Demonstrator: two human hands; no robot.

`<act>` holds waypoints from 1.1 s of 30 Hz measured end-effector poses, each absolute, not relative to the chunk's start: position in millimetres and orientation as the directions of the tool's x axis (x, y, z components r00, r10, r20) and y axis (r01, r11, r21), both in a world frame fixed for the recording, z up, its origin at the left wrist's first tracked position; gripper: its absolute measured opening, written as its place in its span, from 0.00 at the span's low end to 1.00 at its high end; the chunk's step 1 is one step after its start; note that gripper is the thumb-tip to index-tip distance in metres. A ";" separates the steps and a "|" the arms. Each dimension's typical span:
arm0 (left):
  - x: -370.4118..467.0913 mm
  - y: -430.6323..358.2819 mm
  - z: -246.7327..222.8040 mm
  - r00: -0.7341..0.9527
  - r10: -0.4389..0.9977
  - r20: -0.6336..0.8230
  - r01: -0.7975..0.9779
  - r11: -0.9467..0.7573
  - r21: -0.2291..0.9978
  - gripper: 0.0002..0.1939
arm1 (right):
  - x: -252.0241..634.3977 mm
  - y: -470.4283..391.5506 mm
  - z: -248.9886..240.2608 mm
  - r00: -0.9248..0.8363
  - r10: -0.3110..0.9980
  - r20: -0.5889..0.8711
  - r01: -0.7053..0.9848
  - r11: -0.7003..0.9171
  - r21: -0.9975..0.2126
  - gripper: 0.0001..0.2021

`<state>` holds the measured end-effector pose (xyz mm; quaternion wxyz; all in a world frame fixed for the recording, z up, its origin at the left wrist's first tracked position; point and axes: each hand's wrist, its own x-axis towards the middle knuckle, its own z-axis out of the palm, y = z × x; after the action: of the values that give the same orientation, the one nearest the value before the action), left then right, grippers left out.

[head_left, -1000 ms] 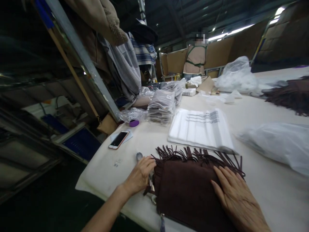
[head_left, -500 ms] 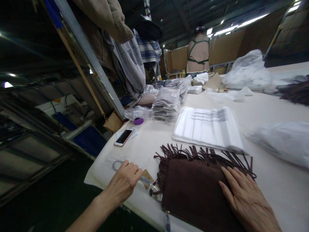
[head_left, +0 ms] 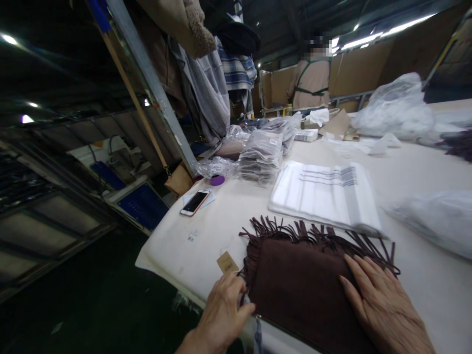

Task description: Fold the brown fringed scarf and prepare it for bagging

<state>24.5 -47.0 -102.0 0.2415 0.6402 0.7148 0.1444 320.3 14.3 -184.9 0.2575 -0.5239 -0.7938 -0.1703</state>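
Observation:
A folded dark brown scarf [head_left: 298,290] with a fringe along its far edge lies on the white table [head_left: 424,162] in front of me. My right hand [head_left: 383,307] rests flat on its right part, fingers spread. My left hand [head_left: 224,312] is at the scarf's left edge, fingers curled against the fabric. What it pinches there I cannot tell. A small brown paper tag [head_left: 227,263] lies just beyond the left hand.
A stack of flat white plastic bags [head_left: 324,194] lies beyond the scarf, with a pile of bagged scarves [head_left: 262,155] behind it. A phone [head_left: 194,202] and a purple lid [head_left: 217,180] sit at the left. Crumpled plastic [head_left: 396,110] lies far right. A person [head_left: 311,78] stands at the back.
My left hand drew back from the table left of the scarf to the scarf's near left edge. The brown tag now lies uncovered. My right hand stayed flat on the scarf.

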 end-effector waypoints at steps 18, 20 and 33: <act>-34.5 27.3 -106.1 0.103 0.978 -0.181 0.769 0.037 0.638 0.14 | 319.6 13.7 -182.9 -0.299 0.762 0.574 0.927 0.375 -0.015 0.23; -37.6 24.6 -107.6 0.206 0.962 -0.177 0.845 -0.083 0.528 0.15 | 320.0 13.7 -182.6 -0.300 0.761 0.576 0.929 0.370 -0.006 0.22; -33.1 -42.2 -82.1 0.024 0.969 -0.247 0.991 0.011 0.137 0.09 | 319.6 11.5 -173.9 -0.404 0.672 0.620 0.893 0.438 0.107 0.22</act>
<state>-33.1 -42.2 -82.1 0.1368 0.7022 0.6975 -0.0398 319.6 11.5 -173.9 0.2531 -0.4836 -0.8091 -0.2176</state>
